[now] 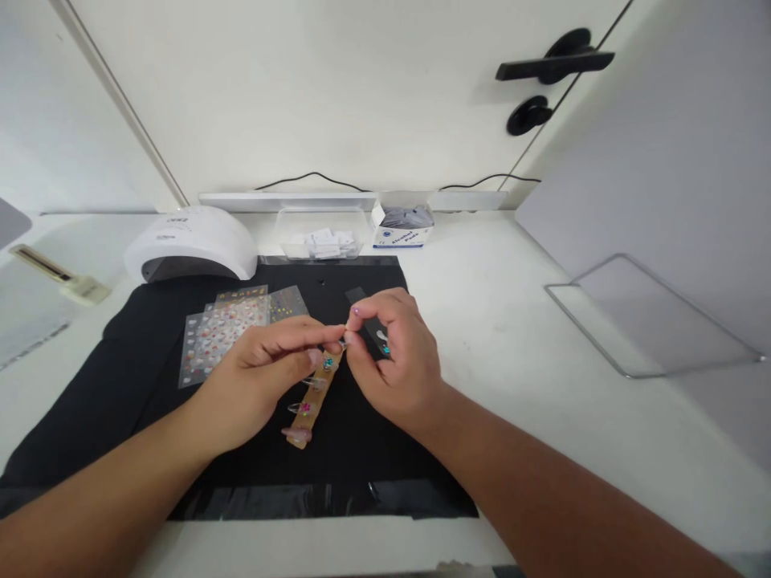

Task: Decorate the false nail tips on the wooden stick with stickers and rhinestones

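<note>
A tan strip (319, 393) bearing several false nails lies at a slant over the black mat (385, 449). Its nails include clear ones, one with a blue-green gem (328, 363), one with a pink flower (305, 409) and a pinkish one (297, 434) at the near end. My left hand (256, 377) is closed at the strip's far end, thumb by its edge and index finger stretched across. Thumb and index finger of my right hand (401, 353) pinch together at that fingertip; whatever is between them is too small to name.
Nail sticker sheets (222, 337) overlap on the mat's left side. Behind stand a white nail lamp (193, 241), a clear tray (322, 233) with white packets and an alcohol pads box (402, 227). Right of my right hand is a dark clear-edged sheet (356, 297). A wire frame (626, 376) stands at right.
</note>
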Tool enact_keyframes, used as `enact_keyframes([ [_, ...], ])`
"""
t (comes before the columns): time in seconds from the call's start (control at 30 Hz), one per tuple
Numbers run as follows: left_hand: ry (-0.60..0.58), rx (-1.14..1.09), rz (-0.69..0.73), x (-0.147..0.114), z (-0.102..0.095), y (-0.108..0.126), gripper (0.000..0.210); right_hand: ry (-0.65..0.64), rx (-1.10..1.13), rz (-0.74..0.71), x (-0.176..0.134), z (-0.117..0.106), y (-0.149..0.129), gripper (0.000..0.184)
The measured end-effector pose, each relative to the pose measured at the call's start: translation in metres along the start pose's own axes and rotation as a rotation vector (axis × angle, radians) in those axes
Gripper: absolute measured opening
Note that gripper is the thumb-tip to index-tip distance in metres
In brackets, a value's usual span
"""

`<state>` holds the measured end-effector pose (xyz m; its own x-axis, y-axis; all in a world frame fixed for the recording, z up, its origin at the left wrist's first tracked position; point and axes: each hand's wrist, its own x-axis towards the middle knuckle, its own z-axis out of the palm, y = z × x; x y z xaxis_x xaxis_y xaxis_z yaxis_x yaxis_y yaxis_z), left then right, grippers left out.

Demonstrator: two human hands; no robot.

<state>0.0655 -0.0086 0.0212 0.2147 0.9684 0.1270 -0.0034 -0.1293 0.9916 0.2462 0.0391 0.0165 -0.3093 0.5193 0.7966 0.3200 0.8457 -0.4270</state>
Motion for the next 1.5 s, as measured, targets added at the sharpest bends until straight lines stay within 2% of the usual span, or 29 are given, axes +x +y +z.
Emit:
enact_keyframes([
  [0.1,0.017,0.025,0.004,0.001,0.002,0.002,0.035,-0.027,0.053,0.066,-0.002,0.002,0.002,0.03],
  [0.3,0.158,0.045,-0.032,0.002,0.004,0.005,0.031,-0.064,0.247,0.299,-0.002,0.005,0.008,0.022],
  [0.43,0.194,0.181,-0.044,0.009,-0.004,-0.001,0.034,-0.133,0.382,0.472,0.003,0.005,0.016,0.019],
  [0.6,0.153,0.425,0.0,0.02,-0.013,-0.01,0.035,-0.298,0.488,0.656,0.008,0.007,0.026,0.025],
  [0.7,0.097,0.463,0.012,0.023,-0.013,-0.015,0.027,-0.366,0.493,0.691,0.008,0.01,0.027,0.027],
  [0.9,0.017,0.492,0.024,0.028,-0.006,-0.025,0.013,-0.423,0.499,0.73,0.01,0.014,0.029,0.029],
  [1.0,0.034,0.476,0.036,0.029,-0.007,-0.027,0.013,-0.431,0.517,0.745,0.01,0.015,0.032,0.028],
  [1.1,0.1,0.489,0.095,0.029,-0.009,-0.025,0.01,-0.425,0.605,0.786,0.009,0.014,0.034,0.03],
  [1.37,0.174,0.605,0.401,0.03,-0.009,-0.024,0.009,-0.297,0.888,0.931,0.009,0.015,0.032,0.034],
  [1.5,0.195,0.664,0.484,0.03,-0.008,-0.024,0.009,-0.268,0.951,0.959,0.008,0.014,0.03,0.033],
])
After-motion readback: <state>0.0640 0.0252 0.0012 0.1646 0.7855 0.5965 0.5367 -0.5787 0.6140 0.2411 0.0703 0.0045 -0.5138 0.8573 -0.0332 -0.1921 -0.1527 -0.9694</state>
